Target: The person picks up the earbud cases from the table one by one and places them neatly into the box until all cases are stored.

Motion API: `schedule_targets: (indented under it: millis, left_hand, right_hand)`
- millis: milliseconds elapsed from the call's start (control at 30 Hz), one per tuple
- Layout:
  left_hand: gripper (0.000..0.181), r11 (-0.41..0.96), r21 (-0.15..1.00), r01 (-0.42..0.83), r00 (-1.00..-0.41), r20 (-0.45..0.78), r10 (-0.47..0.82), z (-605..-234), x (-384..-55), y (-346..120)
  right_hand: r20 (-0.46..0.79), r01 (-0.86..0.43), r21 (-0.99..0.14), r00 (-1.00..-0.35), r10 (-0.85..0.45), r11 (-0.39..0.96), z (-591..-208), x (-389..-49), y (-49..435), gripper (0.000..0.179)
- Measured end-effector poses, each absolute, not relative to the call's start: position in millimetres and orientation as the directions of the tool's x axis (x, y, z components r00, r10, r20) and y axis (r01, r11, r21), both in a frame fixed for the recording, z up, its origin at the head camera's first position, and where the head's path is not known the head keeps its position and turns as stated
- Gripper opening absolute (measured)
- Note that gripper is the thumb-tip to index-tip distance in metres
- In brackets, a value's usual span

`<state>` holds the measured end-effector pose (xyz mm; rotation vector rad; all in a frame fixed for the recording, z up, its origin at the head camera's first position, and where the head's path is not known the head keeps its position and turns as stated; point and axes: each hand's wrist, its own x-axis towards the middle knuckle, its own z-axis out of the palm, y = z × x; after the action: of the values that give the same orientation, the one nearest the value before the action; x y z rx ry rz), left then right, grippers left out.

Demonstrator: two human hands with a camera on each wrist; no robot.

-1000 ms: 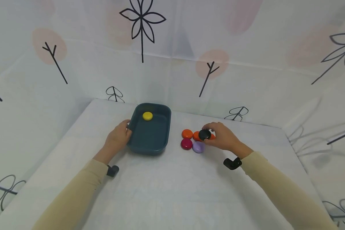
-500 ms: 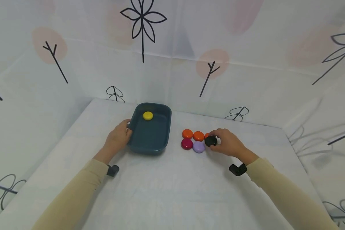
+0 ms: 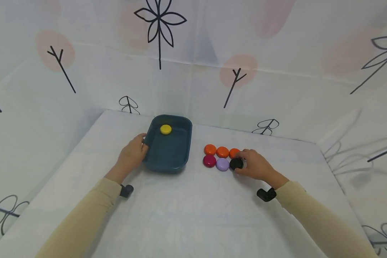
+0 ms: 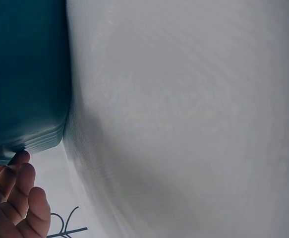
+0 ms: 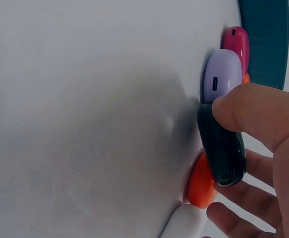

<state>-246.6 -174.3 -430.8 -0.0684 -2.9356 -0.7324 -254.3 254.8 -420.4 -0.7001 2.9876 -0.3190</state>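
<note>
My right hand (image 3: 254, 165) pinches a glossy black pebble-shaped disc (image 3: 236, 163) between thumb and fingers. In the right wrist view this disc (image 5: 221, 146) tilts slightly, one end against a lavender disc (image 5: 222, 74) with a small slot in its edge. The lavender disc lies beside a crimson disc (image 3: 209, 161), and behind them runs a row of orange discs (image 3: 223, 152); fingers partly cover the rightmost orange one. At the left, my left hand (image 3: 132, 152) grips the side rim of a dark teal tray (image 3: 167, 154). Inside the tray lies a yellow disc (image 3: 166, 129).
A whitish rounded thing (image 5: 184, 223) shows beyond an orange disc in the right wrist view. All stands on a white-covered table (image 3: 180, 215). A patterned cloth backdrop (image 3: 193, 86) rises behind the table's far edge.
My right hand has carried the black disc right and toward me, from over the orange discs down to the lavender disc's right side. The orange row is more uncovered. My left hand and tray stay put.
</note>
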Motion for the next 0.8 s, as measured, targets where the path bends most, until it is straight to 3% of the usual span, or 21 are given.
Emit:
schedule_targets:
  millis: [800]
  left_hand:
    - [0.048,0.882,0.468,0.05,-0.995,0.097,0.005,-429.7,-247.7,-175.5]
  right_hand:
    - [0.0,-0.403,-0.238,-0.91,-0.415,0.884,-429.5,-254.2,256.5,0.037]
